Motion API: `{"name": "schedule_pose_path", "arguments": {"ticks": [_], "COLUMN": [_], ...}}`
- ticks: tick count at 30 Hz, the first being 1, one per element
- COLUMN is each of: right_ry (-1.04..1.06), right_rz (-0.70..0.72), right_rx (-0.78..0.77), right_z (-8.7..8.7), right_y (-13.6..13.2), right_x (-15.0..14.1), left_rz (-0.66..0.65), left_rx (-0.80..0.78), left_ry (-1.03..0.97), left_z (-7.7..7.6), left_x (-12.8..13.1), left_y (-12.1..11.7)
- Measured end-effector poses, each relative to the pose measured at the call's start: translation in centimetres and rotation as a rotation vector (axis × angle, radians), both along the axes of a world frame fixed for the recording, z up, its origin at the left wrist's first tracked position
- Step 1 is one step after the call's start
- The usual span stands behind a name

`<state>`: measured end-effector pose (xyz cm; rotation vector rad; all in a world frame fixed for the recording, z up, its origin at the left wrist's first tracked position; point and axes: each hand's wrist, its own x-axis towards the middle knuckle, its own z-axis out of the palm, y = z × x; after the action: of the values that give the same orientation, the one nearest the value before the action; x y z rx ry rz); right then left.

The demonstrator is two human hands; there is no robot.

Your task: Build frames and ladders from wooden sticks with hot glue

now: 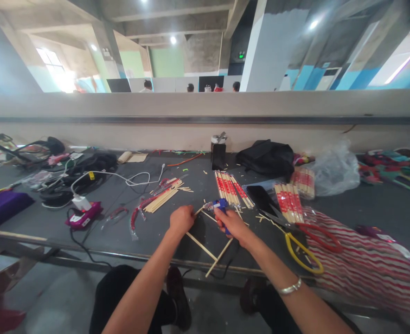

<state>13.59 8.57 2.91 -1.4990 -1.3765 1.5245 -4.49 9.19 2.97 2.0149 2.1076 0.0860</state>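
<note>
In my right hand is a blue glue gun, its nozzle pointing left. My left hand is closed on a corner of a frame of thin wooden chopsticks close to the nozzle. The sticks cross at the front of this frame, near the table's front edge. My left fingertips are partly hidden, and the exact spot under the nozzle is too small to make out. Behind my left hand lies a bundle of loose chopsticks. Paper-wrapped chopsticks with red print lie behind the glue gun.
Scissors with red and yellow handles lie to the right, beside a black phone and striped cloth. Leftward are a magenta power strip and a white cable. A black bag sits by the wall.
</note>
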Motion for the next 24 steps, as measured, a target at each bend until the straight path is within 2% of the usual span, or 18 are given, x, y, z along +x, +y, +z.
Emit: {"name": "schedule_pose_path", "arguments": {"ticks": [3, 7, 13, 16, 20, 24], "right_ry": [-0.016, -0.074, -0.088, -0.081, -0.098, -0.094], "right_rz": [-0.012, -0.060, -0.121, -0.181, -0.213, -0.214], "right_rx": [0.008, 0.060, 0.102, 0.052, 0.020, 0.023], "right_z": [0.8, 1.7, 1.3, 0.7, -0.1, 0.0], "right_y": [-0.9, -3.0, -7.3, -8.5, -8.8, -8.7], "right_x": [1.1, 4.1, 8.5, 9.1, 9.1, 8.9], "left_rz": [0.009, 0.000, -0.014, -0.015, -0.010, -0.019], "left_rx": [-0.001, 0.007, 0.019, 0.018, 0.016, 0.022], "left_ry": [0.001, -0.005, -0.008, -0.008, -0.004, 0.000], "left_z": [0.0, -0.1, -0.4, -0.4, -0.4, -0.4], "left_x": [0.0, -0.1, -0.3, -0.3, -0.3, -0.3], "left_y": [0.0, 0.0, 0.1, 0.2, 0.3, 0.3]}}
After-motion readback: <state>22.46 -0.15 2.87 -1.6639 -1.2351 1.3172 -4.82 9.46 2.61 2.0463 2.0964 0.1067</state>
